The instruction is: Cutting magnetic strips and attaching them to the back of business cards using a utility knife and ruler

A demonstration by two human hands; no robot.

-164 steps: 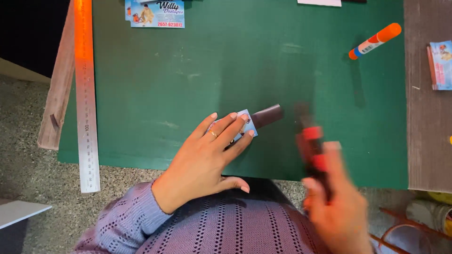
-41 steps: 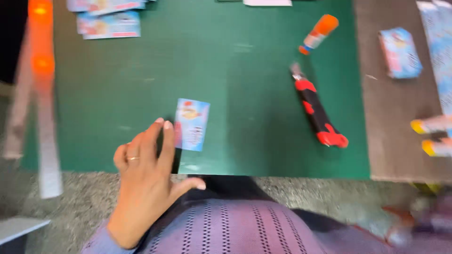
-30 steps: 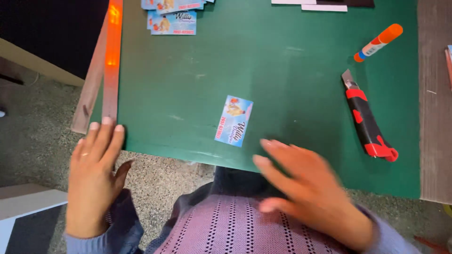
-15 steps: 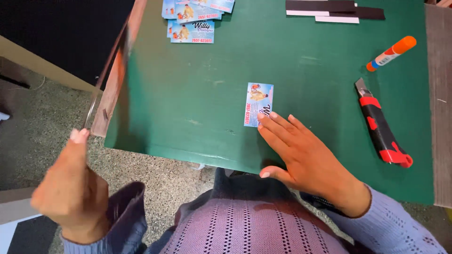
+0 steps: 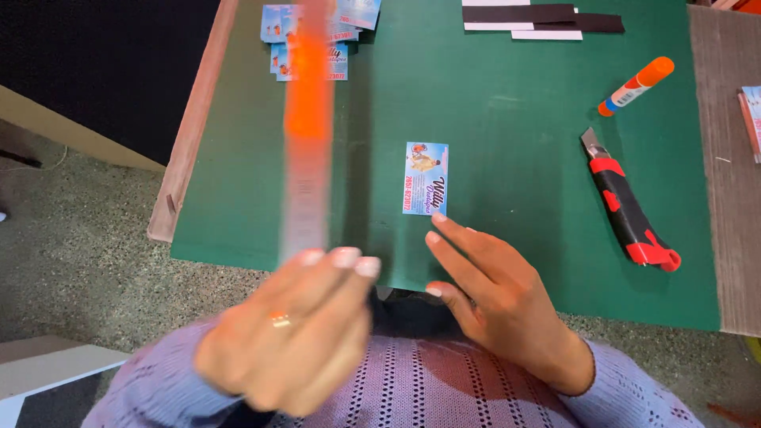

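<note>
Here, low in the frame, the left hand point(image 5: 289, 337) grips the near end of a long ruler point(image 5: 307, 135), fingers curled around it; the ruler is blurred, orange near its far end, reaching toward the upper left. The right hand point(image 5: 495, 297) lies spread on the green mat point(image 5: 515, 103), fingertips just below a small blue rectangular card point(image 5: 426, 178) at mid-frame. More blue cards point(image 5: 277, 32) sit stacked at upper left. At right lie a red-and-black utility knife point(image 5: 626, 210) and an orange-capped glue stick point(image 5: 636, 85); black paper strips point(image 5: 539, 17) sit at the top.
</note>
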